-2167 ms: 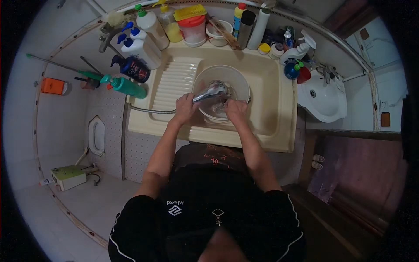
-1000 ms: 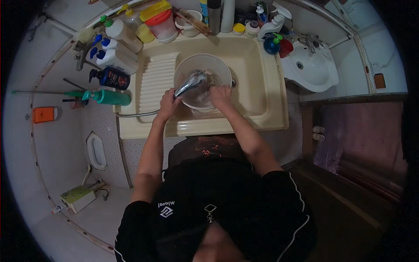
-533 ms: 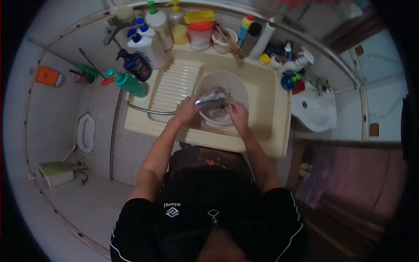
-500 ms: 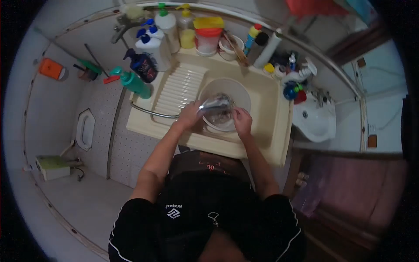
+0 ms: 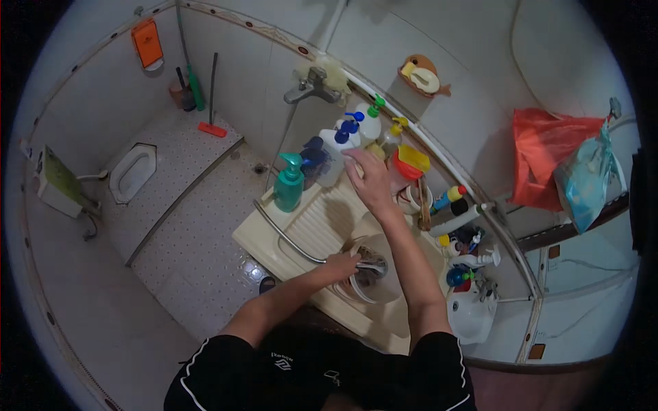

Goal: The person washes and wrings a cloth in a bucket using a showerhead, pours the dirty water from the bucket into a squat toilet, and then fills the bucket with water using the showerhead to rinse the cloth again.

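Note:
My left hand [image 5: 340, 268] is wrapped around the handle of a shower head [image 5: 374, 264], whose metal hose [image 5: 288, 241] runs back across the sink's ribbed board. The shower head is over a round whitish basin [image 5: 393, 286] in the cream sink [image 5: 264, 233]; what lies in the basin is hard to make out. My right hand [image 5: 371, 179] is raised above the sink's back edge, fingers apart and holding nothing visible. It is nearest a white pump bottle [image 5: 334, 159] and a red-lidded tub [image 5: 407, 166], partly covering the bottles behind it.
A green pump bottle [image 5: 289, 185] stands at the sink's left corner. Several bottles line the back ledge below a wall faucet [image 5: 313, 85]. To the right are a white spray bottle [image 5: 476, 260] and a small washbasin [image 5: 471, 315]. A red bag [image 5: 538, 157] hangs on the wall.
My right hand has left the basin and moved up to the bottles at the back. My left hand still holds the shower head over the basin. The camera view has turned toward the left.

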A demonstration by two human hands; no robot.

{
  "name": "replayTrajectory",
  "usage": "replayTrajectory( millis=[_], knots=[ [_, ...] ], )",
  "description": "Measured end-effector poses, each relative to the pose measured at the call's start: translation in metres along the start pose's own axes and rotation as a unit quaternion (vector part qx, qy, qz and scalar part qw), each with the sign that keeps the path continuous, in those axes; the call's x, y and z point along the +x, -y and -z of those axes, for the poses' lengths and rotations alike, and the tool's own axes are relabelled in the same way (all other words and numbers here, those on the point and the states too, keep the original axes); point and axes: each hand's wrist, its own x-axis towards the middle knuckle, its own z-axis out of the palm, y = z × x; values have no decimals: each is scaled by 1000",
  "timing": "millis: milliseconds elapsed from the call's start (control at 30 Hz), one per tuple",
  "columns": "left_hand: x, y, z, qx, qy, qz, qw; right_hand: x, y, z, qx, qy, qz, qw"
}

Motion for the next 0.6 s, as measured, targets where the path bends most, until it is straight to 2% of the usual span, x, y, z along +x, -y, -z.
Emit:
replayTrajectory(
  millis=[67,100,167,233,300,333,400,433,467,500,533,600],
  knots=[
    [3,4,-1,-9,17,-3,1000,55,-28,-37,-48,29,61,997],
    [10,8,-7,-10,11,-1,1000,80,-30,-50,-95,55,51,993],
    [20,15,-18,-5,85,-12,996,122,-40,-77,-139,83,41,986],
    [12,10,-8,21,60,-21,998,152,-60,-105,-237,71,45,968],
    [13,10,-16,31,-3,-34,999,172,-59,-111,-262,99,18,960],
    [17,16,-26,28,3,-34,999,178,-60,-113,-290,128,-5,949],
    [8,11,-3,54,33,-89,994,184,-66,-121,-288,180,-26,940],
    [9,10,-1,47,44,-89,994,182,-65,-125,-314,201,-29,928],
    [10,7,-2,16,21,-48,999,177,-63,-126,-340,223,-36,913],
    [9,4,-5,-16,4,-7,1000,170,-61,-124,-330,179,-4,927],
    [7,8,-7,-12,-7,-26,1000,161,-58,-116,-321,133,24,938],
    [0,10,4,-31,-4,-52,998,139,-39,-78,-186,-31,124,974]
  ],
)
